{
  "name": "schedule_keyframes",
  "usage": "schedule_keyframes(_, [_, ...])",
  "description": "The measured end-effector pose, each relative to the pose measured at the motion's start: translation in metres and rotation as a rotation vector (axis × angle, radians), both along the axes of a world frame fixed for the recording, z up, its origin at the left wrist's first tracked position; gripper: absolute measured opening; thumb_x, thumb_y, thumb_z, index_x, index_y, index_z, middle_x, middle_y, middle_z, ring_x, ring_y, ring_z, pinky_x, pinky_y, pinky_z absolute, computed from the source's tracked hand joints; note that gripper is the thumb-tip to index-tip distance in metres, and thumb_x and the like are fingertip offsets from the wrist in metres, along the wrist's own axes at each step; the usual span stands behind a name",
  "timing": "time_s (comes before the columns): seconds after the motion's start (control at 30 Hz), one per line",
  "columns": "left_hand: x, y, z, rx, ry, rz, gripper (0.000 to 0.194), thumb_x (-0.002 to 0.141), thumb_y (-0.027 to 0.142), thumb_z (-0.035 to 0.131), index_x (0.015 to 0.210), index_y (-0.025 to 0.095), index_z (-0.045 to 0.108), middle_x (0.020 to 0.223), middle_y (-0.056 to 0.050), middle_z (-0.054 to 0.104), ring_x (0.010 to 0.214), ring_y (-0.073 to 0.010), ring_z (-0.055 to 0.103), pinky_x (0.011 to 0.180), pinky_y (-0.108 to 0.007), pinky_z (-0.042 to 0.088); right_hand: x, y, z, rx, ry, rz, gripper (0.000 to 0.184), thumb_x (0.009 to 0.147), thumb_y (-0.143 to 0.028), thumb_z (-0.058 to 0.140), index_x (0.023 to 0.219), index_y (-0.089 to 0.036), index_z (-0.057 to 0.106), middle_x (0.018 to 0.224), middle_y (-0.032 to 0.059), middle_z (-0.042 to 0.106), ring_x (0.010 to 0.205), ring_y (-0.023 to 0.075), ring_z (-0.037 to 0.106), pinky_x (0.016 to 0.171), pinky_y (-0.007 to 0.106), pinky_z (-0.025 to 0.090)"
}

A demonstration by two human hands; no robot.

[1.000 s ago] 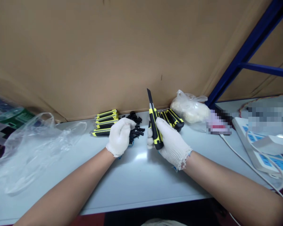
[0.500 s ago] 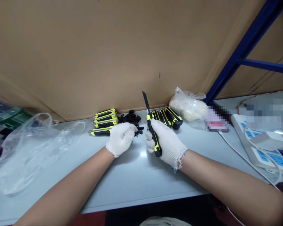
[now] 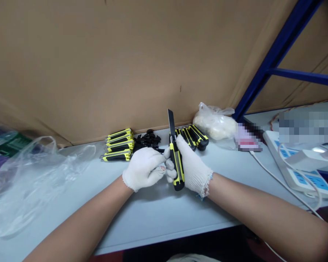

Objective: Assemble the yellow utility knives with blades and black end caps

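Note:
In my right hand (image 3: 190, 163), white-gloved, is a black and yellow utility knife (image 3: 178, 165), held upright with its dark blade out and pointing up. My left hand (image 3: 144, 168), in a matching glove, is beside the knife, fingertips close to its handle and to my right fingers. Its thumb and fingers are drawn together; whatever is between them is hidden. Behind my left hand is a pile of small black parts (image 3: 148, 139). Several like knives (image 3: 117, 145) lie stacked to the left of the pile. More knives (image 3: 198, 136) rest behind my right hand.
A clear plastic bag (image 3: 41, 174) is spread over the left of the table (image 3: 153, 214). Near the cardboard wall (image 3: 125, 65) sits a knotted bag with pale contents (image 3: 215, 123). To the right are a pink item (image 3: 247, 138), a white cable and a power strip (image 3: 297, 167).
My left hand has moved from beside the black parts rightward to the knife. The knife in my right hand has turned, showing more of its yellow-edged face, and sits slightly lower.

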State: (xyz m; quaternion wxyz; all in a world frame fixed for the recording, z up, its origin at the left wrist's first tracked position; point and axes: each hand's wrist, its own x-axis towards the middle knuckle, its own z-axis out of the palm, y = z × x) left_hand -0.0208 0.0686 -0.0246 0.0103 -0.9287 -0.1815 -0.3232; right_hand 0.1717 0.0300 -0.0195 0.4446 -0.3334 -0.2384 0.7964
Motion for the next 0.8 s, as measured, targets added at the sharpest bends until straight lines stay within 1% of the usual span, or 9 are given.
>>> schedule_keyframes(0.1, [0.002,-0.001,0.000,0.013,0.024,-0.009,0.016,0.096,0.028,0.053,0.093,0.022,0.067,0.081,-0.007,0.074,0.067,-0.0256,0.065,0.063,-0.042,0.048,0.000,0.002,0.004,-0.019,-0.073,-0.027,0.069,0.086,-0.090,0.060,0.077,-0.022,0.060,0.049,-0.0043,0.049,0.036,0.0124,0.043,0.036,0.029,0.048])
schedule_keyframes(0.17, [0.002,0.000,-0.001,0.007,0.020,-0.006,0.015,0.096,0.028,0.053,0.094,0.022,0.067,0.083,-0.007,0.074,0.069,-0.0261,0.066,0.065,-0.042,0.049,-0.002,0.002,0.004,0.007,-0.109,-0.066,0.065,0.087,-0.087,0.064,0.077,-0.022,0.060,0.050,-0.0043,0.049,0.037,0.0123,0.043,0.035,0.028,0.047])
schedule_keyframes(0.33, [-0.003,0.003,-0.006,-0.062,-0.082,0.028,0.023,0.096,0.022,0.052,0.112,0.022,0.069,0.094,-0.008,0.076,0.081,-0.0256,0.070,0.072,-0.042,0.054,-0.005,0.001,0.003,0.036,-0.094,-0.067,0.040,0.097,-0.060,0.066,0.087,-0.022,0.062,0.054,-0.0030,0.054,0.041,0.0139,0.048,0.036,0.028,0.049])
schedule_keyframes(0.43, [-0.003,0.003,-0.006,-0.073,-0.138,0.114,0.020,0.095,0.022,0.054,0.110,0.021,0.068,0.097,-0.009,0.075,0.083,-0.0251,0.070,0.073,-0.040,0.056,-0.003,0.000,0.001,0.003,-0.073,-0.057,0.023,0.098,-0.045,0.067,0.096,-0.023,0.061,0.060,-0.0019,0.060,0.044,0.0151,0.053,0.039,0.029,0.053])
schedule_keyframes(0.5, [-0.003,0.002,-0.007,-0.063,-0.158,0.149,0.017,0.095,0.024,0.056,0.106,0.020,0.067,0.094,-0.008,0.073,0.082,-0.0250,0.069,0.073,-0.040,0.056,-0.002,0.001,0.001,-0.007,-0.036,-0.097,0.022,0.096,-0.042,0.070,0.100,-0.024,0.059,0.066,-0.0011,0.063,0.049,0.0163,0.058,0.043,0.031,0.057])
schedule_keyframes(0.57, [-0.003,0.003,-0.009,-0.085,-0.171,0.190,0.016,0.095,0.024,0.056,0.106,0.020,0.067,0.094,-0.008,0.073,0.083,-0.0247,0.069,0.076,-0.040,0.057,-0.002,0.003,0.001,0.043,-0.013,-0.170,0.024,0.096,-0.043,0.072,0.105,-0.025,0.060,0.071,-0.0008,0.066,0.052,0.0169,0.062,0.047,0.031,0.059])
schedule_keyframes(0.67, [-0.006,0.008,-0.013,-0.221,-0.259,0.338,0.019,0.100,0.026,0.054,0.109,0.020,0.070,0.097,-0.007,0.075,0.087,-0.0229,0.070,0.082,-0.038,0.056,0.000,0.006,0.006,0.153,-0.046,-0.244,0.026,0.099,-0.048,0.070,0.113,-0.027,0.062,0.070,-0.0013,0.066,0.050,0.0159,0.062,0.046,0.027,0.055])
schedule_keyframes(0.73, [-0.011,0.016,-0.015,-0.369,-0.441,0.426,0.025,0.106,0.033,0.051,0.109,0.020,0.072,0.094,-0.006,0.074,0.084,-0.0203,0.069,0.079,-0.035,0.056,0.003,0.007,0.011,0.179,-0.082,-0.242,0.025,0.099,-0.049,0.069,0.112,-0.029,0.061,0.067,-0.0022,0.066,0.048,0.0152,0.059,0.044,0.026,0.052])
schedule_keyframes(0.8, [-0.015,0.025,-0.017,-0.518,-0.673,0.433,0.032,0.109,0.042,0.049,0.107,0.020,0.073,0.088,-0.004,0.072,0.076,-0.0178,0.066,0.071,-0.032,0.055,0.007,0.006,0.015,0.182,-0.091,-0.210,0.024,0.097,-0.047,0.071,0.108,-0.029,0.059,0.066,-0.0031,0.065,0.047,0.0151,0.057,0.044,0.026,0.052])
